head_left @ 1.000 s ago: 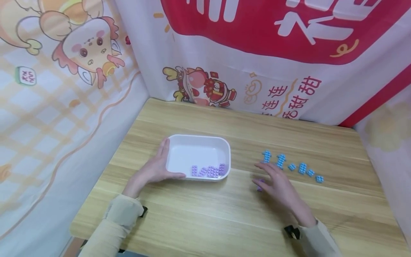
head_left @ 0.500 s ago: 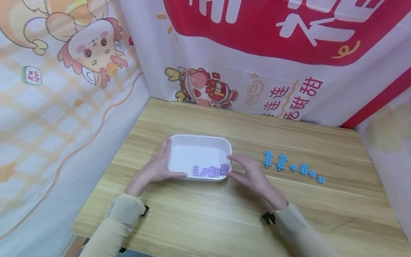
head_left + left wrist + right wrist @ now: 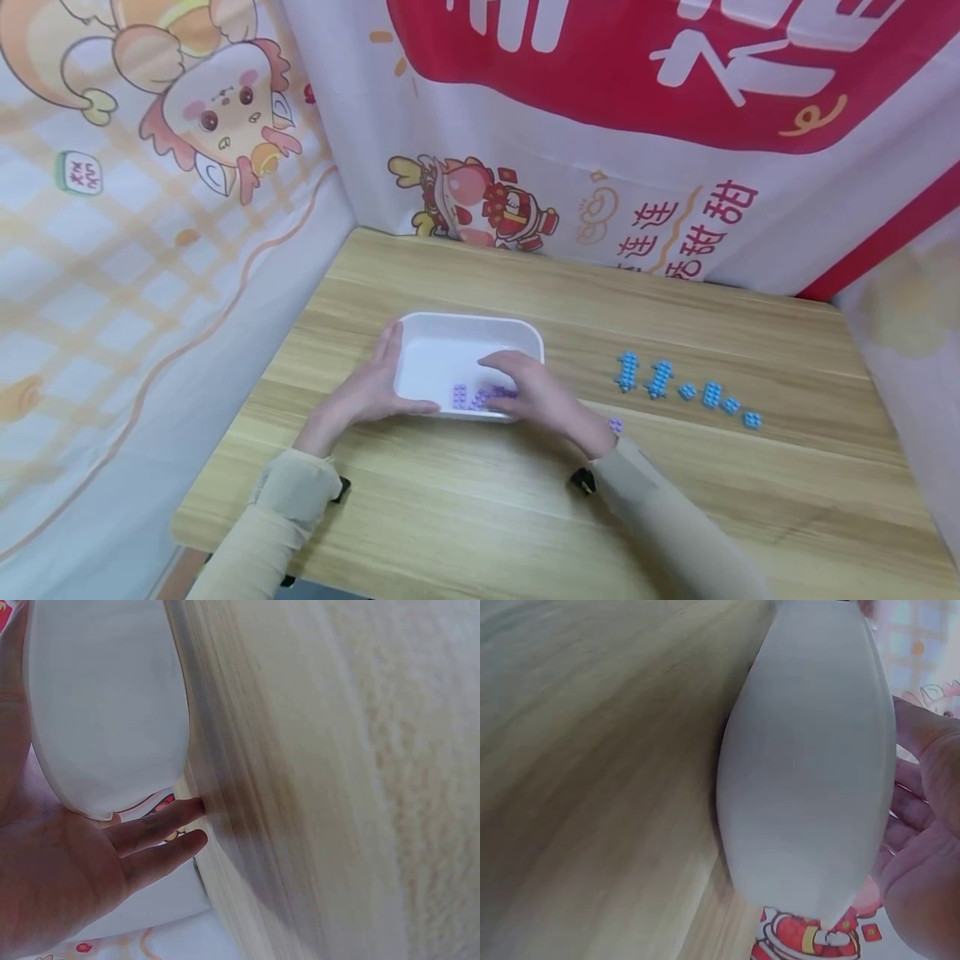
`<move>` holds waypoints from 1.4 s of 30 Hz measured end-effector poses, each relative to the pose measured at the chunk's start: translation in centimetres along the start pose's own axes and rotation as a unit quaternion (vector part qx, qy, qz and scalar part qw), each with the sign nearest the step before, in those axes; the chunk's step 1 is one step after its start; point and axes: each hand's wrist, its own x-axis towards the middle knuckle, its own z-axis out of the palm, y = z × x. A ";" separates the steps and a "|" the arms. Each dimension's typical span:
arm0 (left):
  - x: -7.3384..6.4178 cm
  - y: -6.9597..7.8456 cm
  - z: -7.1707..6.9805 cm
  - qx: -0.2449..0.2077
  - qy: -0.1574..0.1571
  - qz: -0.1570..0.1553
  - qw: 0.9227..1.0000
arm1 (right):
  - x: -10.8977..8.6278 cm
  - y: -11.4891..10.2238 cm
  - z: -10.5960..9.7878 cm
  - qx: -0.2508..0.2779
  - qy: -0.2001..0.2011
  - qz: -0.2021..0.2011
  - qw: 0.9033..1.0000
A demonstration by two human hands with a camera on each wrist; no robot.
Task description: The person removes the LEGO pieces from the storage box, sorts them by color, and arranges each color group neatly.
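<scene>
My left hand (image 3: pixel 363 387) holds the left end of a white plastic tray (image 3: pixel 450 317), thumb along the near rim and fingers at the far corner. In the left wrist view, two fingers (image 3: pixel 161 851) extend below the tray's end. My right hand (image 3: pixel 540 392) reaches over the tray's right end, thumb and forefinger spread apart above the purple toy bricks (image 3: pixel 459 396). The hand covers part of those bricks. In the right wrist view, the tray wall (image 3: pixel 810 765) hides the fingertips. One purple brick (image 3: pixel 615 426) lies on the table beside my right wrist.
A spaced-out row of blue bricks (image 3: pixel 712 394) lies on the wooden table (image 3: pixel 480 508) to the right. Printed cloth (image 3: pixel 465 108) hangs along the table's back and left sides.
My right hand has moved left from beside the blue bricks, past the tray's right rim, to over the purple bricks inside. My left hand stays at the tray's left end.
</scene>
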 end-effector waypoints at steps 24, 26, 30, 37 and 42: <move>-0.3 0.4 0.2 0.001 0.009 0.004 1.000 | 4.8 -0.8 3.7 -0.072 -0.076 -0.019 0.994; -0.3 0.4 0.1 0.002 0.009 0.005 1.000 | 4.7 -0.7 3.7 -0.069 -0.072 -0.018 0.995; -0.3 0.4 0.1 0.001 0.010 0.005 1.000 | 4.7 -0.6 3.6 -0.109 -0.070 -0.008 0.992; -0.3 0.4 0.0 0.002 0.009 0.000 1.000 | 4.7 -0.5 3.5 -0.133 -0.073 0.015 0.988; -0.2 0.4 0.0 0.005 0.010 0.000 1.000 | 4.5 -0.5 3.2 -0.085 -0.056 0.009 0.995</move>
